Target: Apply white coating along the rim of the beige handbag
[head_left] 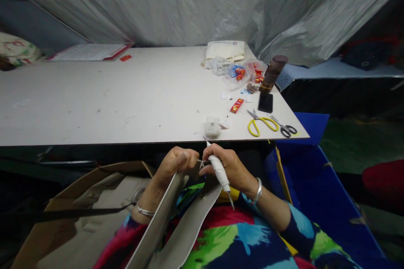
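Head view, seen left to right. Cardboard box (63, 214) at lower left. Left hand (172, 166), lower centre, closed in a pinch on the top edge of a grey fabric piece (176, 227) trailing down over the lap. Right hand (232, 168), just beside it, wrapped around a white pen-shaped tool (219, 170), tip near the pinched edge. White table (110, 101) across mid-frame; small white lump (212, 127) near its front edge; at right, red packet (236, 105), black phone (265, 102), yellow-handled scissors (261, 124), black-handled scissors (284, 127). Blue crate (318, 193) at lower right.
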`<state>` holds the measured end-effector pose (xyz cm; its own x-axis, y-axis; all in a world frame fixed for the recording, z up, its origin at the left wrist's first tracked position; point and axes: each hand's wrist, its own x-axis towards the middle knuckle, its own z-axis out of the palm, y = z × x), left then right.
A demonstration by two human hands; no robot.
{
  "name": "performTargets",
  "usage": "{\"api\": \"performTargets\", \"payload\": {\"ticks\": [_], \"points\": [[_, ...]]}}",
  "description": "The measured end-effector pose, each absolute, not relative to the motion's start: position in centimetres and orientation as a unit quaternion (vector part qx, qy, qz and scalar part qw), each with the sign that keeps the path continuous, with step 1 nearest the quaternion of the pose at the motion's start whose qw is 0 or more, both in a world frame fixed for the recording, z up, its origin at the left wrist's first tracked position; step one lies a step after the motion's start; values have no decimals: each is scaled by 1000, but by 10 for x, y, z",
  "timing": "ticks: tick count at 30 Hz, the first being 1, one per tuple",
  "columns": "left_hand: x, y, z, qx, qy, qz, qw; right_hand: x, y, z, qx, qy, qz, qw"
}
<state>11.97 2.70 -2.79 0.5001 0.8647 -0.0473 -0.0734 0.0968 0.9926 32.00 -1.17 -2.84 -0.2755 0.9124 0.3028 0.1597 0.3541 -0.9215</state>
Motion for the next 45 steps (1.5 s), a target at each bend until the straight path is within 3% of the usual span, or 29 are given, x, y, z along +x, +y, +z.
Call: {"api": "performTargets", "payload": {"ticks": [6,10,17,25,29,38,45], "points": [[118,32,-19,565,265,351,698,314,-13,-42,-429,-623,435,490],[116,31,-16,585,317,343,663,311,-14,-55,-431,-581,445,527],[117,29,-8,708,434,179,528,305,-14,-63,-446,-590,397,543],[123,40,-26,632,488,229,557,312,-7,-71,-480,-572,404,528],[120,47,-39,595,523,261,552,328,4,-83,-498,-499,434,561],[126,55,-51,617,515,249,541,355,46,-103,-560,-512,312,571],[139,53,-64,569,548,288,542,355,60,-105,-595,-497,303,554]]}}
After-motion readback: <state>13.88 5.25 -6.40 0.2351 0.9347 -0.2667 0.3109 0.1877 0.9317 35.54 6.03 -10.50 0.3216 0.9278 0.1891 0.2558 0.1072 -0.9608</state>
